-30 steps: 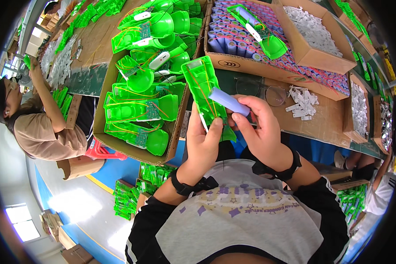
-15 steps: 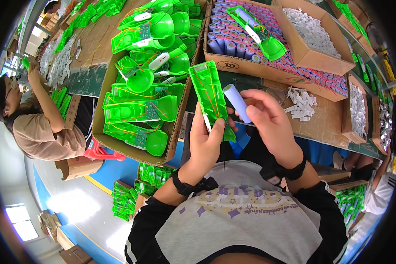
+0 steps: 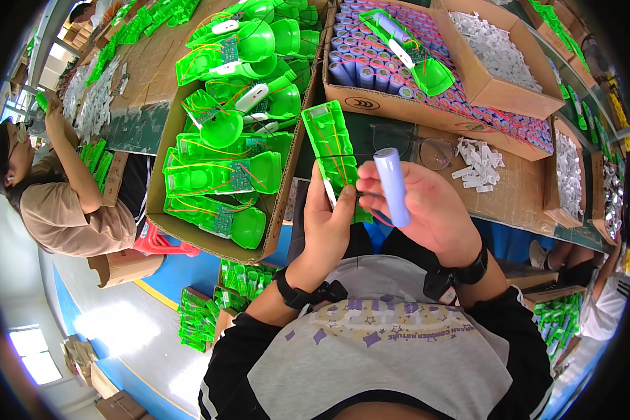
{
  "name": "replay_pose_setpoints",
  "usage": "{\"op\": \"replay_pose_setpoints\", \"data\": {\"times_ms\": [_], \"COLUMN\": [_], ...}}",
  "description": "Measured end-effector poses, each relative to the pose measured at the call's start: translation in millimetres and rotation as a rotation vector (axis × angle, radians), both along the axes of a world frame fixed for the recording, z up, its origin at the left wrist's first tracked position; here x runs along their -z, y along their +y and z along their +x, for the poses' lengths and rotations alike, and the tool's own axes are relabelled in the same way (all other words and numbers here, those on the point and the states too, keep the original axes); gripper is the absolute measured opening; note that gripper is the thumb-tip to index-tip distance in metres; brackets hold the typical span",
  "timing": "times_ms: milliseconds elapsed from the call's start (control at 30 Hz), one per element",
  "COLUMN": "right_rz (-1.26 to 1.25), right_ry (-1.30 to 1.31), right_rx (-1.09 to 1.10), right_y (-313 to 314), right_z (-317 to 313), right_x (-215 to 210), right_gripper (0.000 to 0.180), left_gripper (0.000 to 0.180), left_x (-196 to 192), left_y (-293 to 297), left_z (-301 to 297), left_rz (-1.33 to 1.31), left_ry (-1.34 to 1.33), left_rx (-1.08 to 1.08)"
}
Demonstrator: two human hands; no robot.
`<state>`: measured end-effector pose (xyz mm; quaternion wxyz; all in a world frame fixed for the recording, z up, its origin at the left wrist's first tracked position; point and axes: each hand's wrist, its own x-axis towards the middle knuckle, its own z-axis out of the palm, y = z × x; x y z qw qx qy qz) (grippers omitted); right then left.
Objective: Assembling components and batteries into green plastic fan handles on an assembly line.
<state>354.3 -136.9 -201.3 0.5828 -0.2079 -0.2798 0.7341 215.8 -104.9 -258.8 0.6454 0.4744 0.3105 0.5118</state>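
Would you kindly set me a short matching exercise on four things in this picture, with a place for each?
Things:
1. pale blue cylinder cell
2. green plastic shell
3. eyeglasses
4. black wristband

Places:
A. lying on the table between the two hands and the box of cells
B. in the right hand
C. around the left forearm
D. in the left hand

Pairs: 1-B, 2-D, 3-A, 4-C
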Motion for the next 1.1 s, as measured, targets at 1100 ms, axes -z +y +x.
{"op": "replay_pose_setpoints", "data": {"times_ms": [1100], "right_rz": [0.143], "right_ry": [-1.145], "right_rx": [0.395], "right_y": [20], "right_z": [-7], "right_x": [14], "right_gripper": [0.026], "left_gripper": [0.047], "left_x": [-12], "left_y": [-7], "left_z": [10], "left_rz": [-0.008], "left_ry": [0.182], "left_rx": [0.056]}}
